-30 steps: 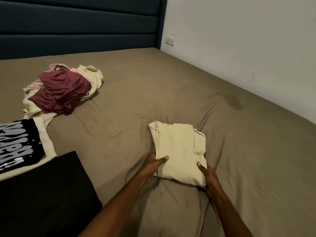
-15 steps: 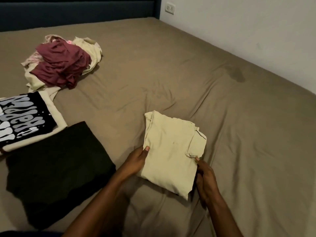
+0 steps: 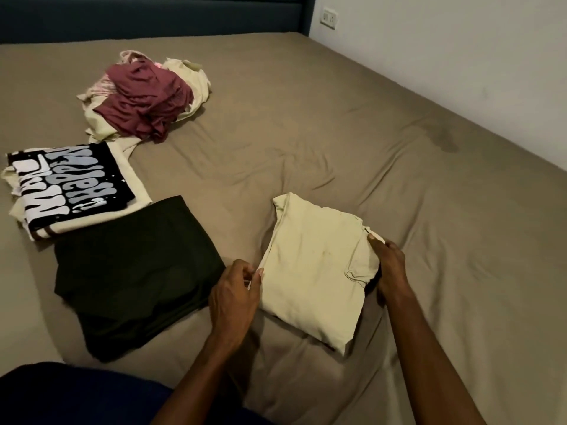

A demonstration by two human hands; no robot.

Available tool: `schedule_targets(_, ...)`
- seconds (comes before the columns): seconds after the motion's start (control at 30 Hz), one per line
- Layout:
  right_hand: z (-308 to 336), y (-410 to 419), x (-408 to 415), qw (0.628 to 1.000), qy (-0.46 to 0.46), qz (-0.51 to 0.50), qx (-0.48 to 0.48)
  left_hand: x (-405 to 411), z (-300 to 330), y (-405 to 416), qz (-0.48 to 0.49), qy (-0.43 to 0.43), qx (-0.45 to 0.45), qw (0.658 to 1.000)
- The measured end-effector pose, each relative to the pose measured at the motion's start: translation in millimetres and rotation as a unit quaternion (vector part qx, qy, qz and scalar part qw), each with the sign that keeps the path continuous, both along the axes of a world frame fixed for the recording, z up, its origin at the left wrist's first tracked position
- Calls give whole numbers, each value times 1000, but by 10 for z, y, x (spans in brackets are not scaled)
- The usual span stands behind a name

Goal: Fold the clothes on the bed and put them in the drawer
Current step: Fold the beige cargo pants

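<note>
1. While both hands work at its edges, the folded cream garment (image 3: 313,271) lies on the taupe bed sheet (image 3: 306,124), in the near middle of the bed.
2. The left hand (image 3: 234,297) is at the garment's left edge, fingers curled, thumb and fingertips pinching the cloth there.
3. The right hand (image 3: 391,268) is at the garment's right edge, by a tucked sleeve fold; its thumb lies on top of the cloth and its fingers are hidden under or behind the edge, so it appears to grip that side.
4. Just to the left of the cream garment lies a folded black garment (image 3: 135,271), flat on the sheet, close to the left hand but not touching the cream one.
5. Beyond the black one, touching its far edge, lies a folded cream shirt with a black printed panel (image 3: 70,191), lettering facing up.
6. Farther back sits an unfolded heap: a maroon garment (image 3: 144,102) on top of pale cream and pink pieces (image 3: 190,75).
7. A dark blue headboard (image 3: 153,16) runs along the far side, and a white wall (image 3: 460,56) with a socket (image 3: 329,17) borders the bed on the right.
8. No drawer is in view.
</note>
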State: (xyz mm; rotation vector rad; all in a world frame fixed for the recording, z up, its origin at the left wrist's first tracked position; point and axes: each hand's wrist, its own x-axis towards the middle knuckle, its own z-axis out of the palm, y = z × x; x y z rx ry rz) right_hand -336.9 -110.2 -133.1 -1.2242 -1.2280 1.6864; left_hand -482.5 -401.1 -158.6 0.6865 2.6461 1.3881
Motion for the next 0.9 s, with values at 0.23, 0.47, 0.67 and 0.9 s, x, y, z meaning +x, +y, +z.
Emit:
schedule_targets(0.23,-142,-11,96,999,20,25,-25,-136,-31,-170,-72,-79,-83,991)
schedule_targets(0.47,-133,73,110,999,-4,35,-4,-228,-8,-253,-96,-212,25,972)
schedule_targets(0.67,-110,204,68,999,-25,21,22,-112,15,-210,-51,-220,93,970)
schedule_targets(0.9,-219,164,24,1000,24,2,11,-193,68,-283,-60,-325,115,937)
